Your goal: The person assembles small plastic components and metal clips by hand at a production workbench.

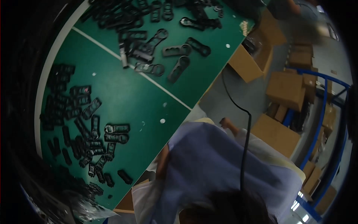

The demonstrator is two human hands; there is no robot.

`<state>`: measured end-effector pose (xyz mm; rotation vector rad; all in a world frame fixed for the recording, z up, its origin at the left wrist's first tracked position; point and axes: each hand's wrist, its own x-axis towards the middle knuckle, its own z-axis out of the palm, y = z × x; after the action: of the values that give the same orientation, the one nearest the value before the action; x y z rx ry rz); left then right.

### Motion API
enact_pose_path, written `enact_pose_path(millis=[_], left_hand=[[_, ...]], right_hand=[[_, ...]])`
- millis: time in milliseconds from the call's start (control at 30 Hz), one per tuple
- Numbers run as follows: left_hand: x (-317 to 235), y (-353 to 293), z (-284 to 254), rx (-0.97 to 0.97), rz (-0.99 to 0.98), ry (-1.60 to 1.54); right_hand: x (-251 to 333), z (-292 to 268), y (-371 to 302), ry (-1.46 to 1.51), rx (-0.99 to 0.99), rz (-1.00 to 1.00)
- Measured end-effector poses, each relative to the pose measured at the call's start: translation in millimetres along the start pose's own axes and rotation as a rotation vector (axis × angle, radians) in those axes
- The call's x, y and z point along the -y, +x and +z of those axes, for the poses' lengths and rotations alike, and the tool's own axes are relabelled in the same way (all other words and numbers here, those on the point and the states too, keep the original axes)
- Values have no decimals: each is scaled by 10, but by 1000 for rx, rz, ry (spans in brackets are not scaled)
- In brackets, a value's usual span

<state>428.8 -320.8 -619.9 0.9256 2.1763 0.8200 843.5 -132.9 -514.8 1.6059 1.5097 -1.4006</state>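
My left arm (162, 164) shows below a white sleeve beside the green table's edge; its fingers cannot be made out. Past the blue garment, my right hand (228, 124) is beside the table, over the floor and away from the parts. It looks small and dim, and its fingers are not clear. Nothing can be seen held in either hand. Nearest to the left arm on the table is a scatter of black plastic parts (125, 177). Farther up lie elongated grey-black parts (179, 69) with a ring end and cut-outs.
A pale line (164, 89) crosses the green tabletop (123, 97). Clear plastic film (87, 209) lies at its near corner. An open carton (246, 65) stands by the far edge. A black cable (249, 123) hangs down. Cartons (285, 89) and a blue rack (317, 138) fill the right. Another person's blurred arm (294, 7) shows at top right.
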Motion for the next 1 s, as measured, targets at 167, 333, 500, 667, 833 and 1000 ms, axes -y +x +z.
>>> enact_pose_path(millis=[167,333,500,667,833,1000], left_hand=[[-1049,552,-119,269,184,-56],[-1450,1631,-568,201,289,1],[-1313,1800,-1148,142,279,64],[-1889,1422,-2029,122,241,48],[-2818,762,-2772,469,377,-159],[-4088,-151,-4354,51,834,-222]], right_hand=[[534,1579,616,56,-285,17],[1481,265,1188,245,-265,-102],[1766,-1090,975,677,-703,-237],[1645,-2716,205,849,-1544,-530],[4067,-2794,-1709,671,-1497,-1129],[5728,-1423,-2306,-278,-632,-1730]])
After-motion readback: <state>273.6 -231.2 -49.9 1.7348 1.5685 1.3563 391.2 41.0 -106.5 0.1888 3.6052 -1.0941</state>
